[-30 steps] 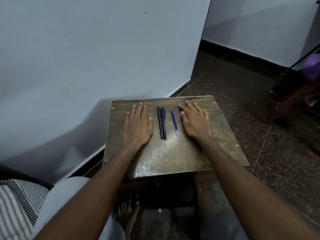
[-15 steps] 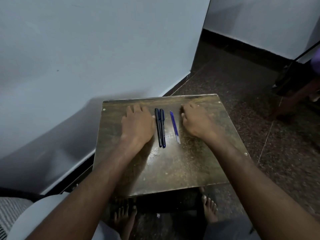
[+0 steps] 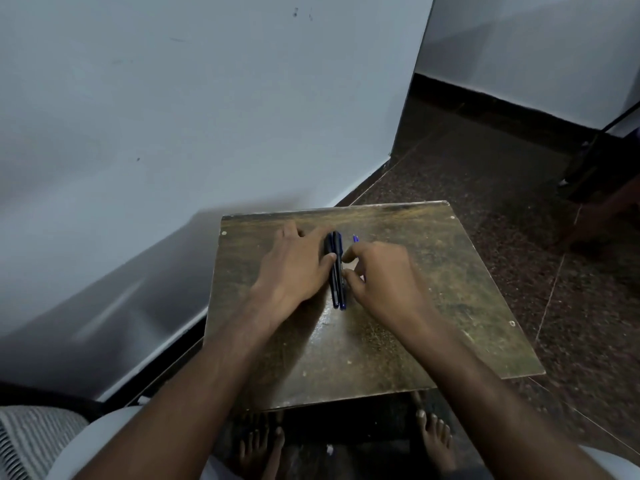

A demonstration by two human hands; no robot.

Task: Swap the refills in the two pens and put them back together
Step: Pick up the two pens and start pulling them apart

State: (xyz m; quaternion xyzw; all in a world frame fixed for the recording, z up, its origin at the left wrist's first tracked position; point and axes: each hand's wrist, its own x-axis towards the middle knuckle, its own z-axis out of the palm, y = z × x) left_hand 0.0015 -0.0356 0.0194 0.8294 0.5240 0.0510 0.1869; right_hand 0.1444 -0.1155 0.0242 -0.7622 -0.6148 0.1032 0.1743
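Two capped pens lie side by side along the middle of a small wooden table (image 3: 443, 306): a black pen (image 3: 333, 289) on the left and a dark blue pen (image 3: 342, 296) touching it on the right. My left hand (image 3: 294, 268) lies flat beside them, thumb and forefinger against the black pen. My right hand (image 3: 384, 278) hovers just right of the blue pen, fingers curled, fingertips at its barrel. A thin blue refill (image 3: 355, 238) lies under my right hand; only its far tip shows. Neither pen is lifted.
A white wall runs close along the table's left and far side. Dark speckled floor lies to the right, with dark furniture legs (image 3: 595, 174) at the far right. My bare feet (image 3: 436, 441) are under the table's near edge.
Both hands have slid inward from flat on the table. The left now touches the black pen; the right has curled over the refill up to the blue pen. The camera has tilted.
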